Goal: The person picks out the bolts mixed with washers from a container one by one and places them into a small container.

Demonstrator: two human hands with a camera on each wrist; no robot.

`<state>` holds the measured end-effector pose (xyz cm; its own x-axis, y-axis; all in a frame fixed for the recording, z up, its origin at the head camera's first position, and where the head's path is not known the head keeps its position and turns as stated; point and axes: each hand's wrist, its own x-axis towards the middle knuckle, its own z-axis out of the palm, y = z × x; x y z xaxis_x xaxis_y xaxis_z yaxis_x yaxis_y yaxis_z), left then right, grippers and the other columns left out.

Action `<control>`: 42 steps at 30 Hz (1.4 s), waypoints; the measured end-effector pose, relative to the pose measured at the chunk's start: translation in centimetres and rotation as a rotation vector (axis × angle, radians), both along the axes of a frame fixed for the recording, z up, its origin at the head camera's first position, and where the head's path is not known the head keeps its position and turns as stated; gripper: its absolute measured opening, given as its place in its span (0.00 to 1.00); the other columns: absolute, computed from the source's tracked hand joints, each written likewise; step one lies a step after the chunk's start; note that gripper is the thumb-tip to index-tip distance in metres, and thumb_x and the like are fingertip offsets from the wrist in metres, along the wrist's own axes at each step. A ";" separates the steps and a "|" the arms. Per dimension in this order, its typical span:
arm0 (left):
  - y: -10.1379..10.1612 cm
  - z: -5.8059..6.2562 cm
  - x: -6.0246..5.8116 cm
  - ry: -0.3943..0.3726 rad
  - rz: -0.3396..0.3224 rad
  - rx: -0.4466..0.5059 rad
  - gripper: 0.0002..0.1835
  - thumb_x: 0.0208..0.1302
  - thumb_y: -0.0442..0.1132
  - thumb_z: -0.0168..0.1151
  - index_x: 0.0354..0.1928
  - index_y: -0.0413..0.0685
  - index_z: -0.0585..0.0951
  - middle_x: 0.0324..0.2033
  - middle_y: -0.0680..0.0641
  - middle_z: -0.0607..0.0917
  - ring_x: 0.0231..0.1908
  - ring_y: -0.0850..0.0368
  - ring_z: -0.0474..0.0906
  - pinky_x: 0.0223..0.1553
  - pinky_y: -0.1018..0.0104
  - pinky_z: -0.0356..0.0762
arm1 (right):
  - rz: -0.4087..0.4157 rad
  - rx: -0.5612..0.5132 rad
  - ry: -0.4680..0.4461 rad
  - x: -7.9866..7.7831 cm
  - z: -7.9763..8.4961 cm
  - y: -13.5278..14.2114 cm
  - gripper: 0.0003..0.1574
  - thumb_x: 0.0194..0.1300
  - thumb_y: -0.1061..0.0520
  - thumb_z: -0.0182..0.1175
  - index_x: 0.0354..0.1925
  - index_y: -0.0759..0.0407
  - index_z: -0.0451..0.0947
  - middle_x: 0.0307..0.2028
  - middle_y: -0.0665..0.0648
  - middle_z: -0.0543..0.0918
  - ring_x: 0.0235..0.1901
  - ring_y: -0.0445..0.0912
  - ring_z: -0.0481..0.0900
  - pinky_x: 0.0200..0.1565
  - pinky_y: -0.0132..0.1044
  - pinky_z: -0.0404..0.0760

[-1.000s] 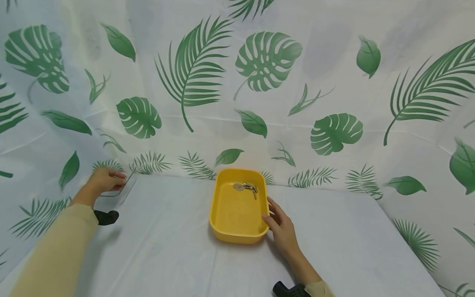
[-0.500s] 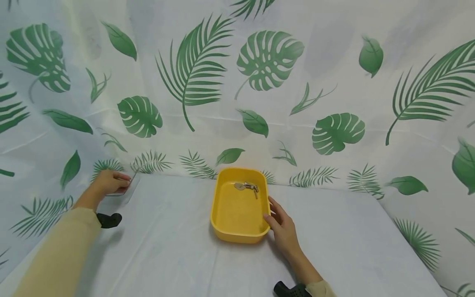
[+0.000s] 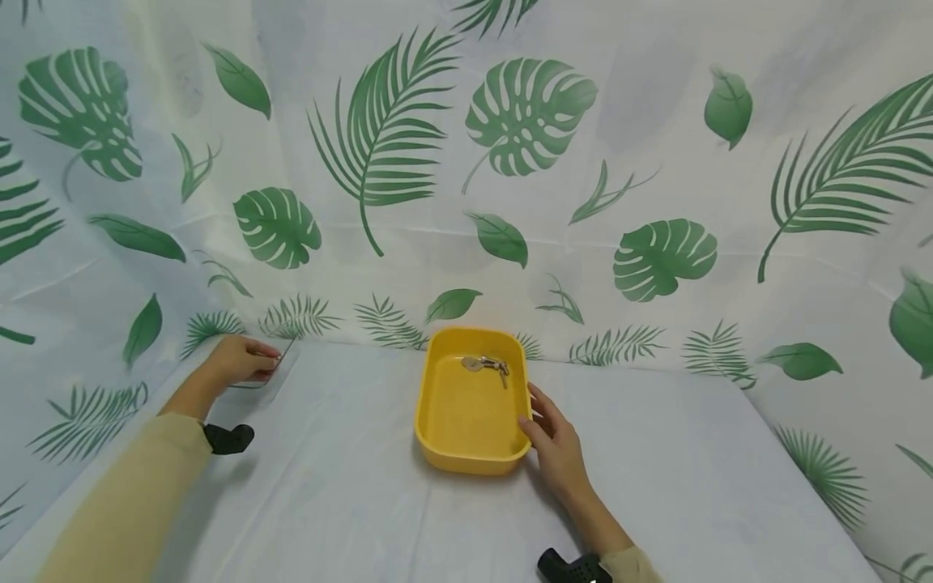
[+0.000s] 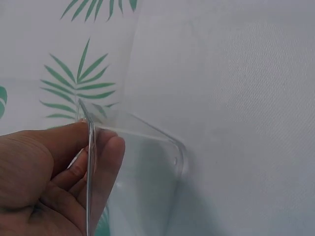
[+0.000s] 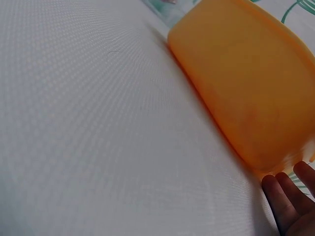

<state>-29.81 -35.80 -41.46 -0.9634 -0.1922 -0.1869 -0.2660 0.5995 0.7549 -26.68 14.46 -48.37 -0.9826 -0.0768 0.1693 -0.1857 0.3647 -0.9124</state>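
In the head view my left hand (image 3: 239,361) is at the table's far left corner. It pinches the wall of a clear plastic box (image 4: 156,162) between thumb and fingers; the left wrist view shows the box's rounded corner close over the white cloth. A yellow plastic bin (image 3: 470,413) stands mid-table. My right hand (image 3: 560,445) holds its right side, thumb at the rim and fingers (image 5: 280,196) against the outer wall. Inside the bin, toward its back, lies a bunch of keys (image 3: 490,366) with a round metal tag.
A white cloth (image 3: 328,470) covers the table. Leaf-printed fabric (image 3: 554,267) hangs behind it and along both sides. The left forearm in its yellow sleeve (image 3: 127,494) stretches over the table's left side.
My left hand has moved to the right along the table's back, bringing the clear box with it. The right hand and the yellow bin stay where they were.
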 end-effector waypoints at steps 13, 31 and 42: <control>2.2 -0.6 -0.1 -0.035 0.019 -0.015 0.16 0.70 0.33 0.60 0.55 0.28 0.81 0.43 0.37 0.87 0.34 0.60 0.84 0.39 0.66 0.88 | -0.005 0.001 -0.011 0.1 0.1 -0.2 0.34 0.75 0.53 0.54 0.75 0.41 0.62 0.69 0.59 0.75 0.63 0.55 0.79 0.57 0.42 0.85; 5.6 -0.5 0.5 -0.064 -0.003 -0.027 0.15 0.68 0.32 0.62 0.53 0.32 0.82 0.46 0.37 0.86 0.35 0.57 0.83 0.39 0.65 0.87 | 0.017 -0.031 -0.025 0.0 0.1 -0.3 0.34 0.76 0.52 0.54 0.76 0.45 0.61 0.70 0.61 0.73 0.64 0.55 0.78 0.57 0.42 0.85; 8.4 -0.3 0.7 -0.073 -0.027 -0.010 0.14 0.67 0.32 0.62 0.52 0.32 0.83 0.45 0.38 0.86 0.35 0.58 0.83 0.38 0.66 0.87 | 0.020 -0.031 -0.008 0.1 0.4 0.1 0.34 0.76 0.52 0.54 0.76 0.45 0.62 0.69 0.62 0.74 0.63 0.55 0.79 0.56 0.41 0.85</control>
<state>-29.13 -27.43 -41.75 -0.9522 -0.1687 -0.2547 -0.3036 0.6148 0.7279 -26.53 14.57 -47.99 -0.9821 -0.0917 0.1645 -0.1859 0.3323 -0.9247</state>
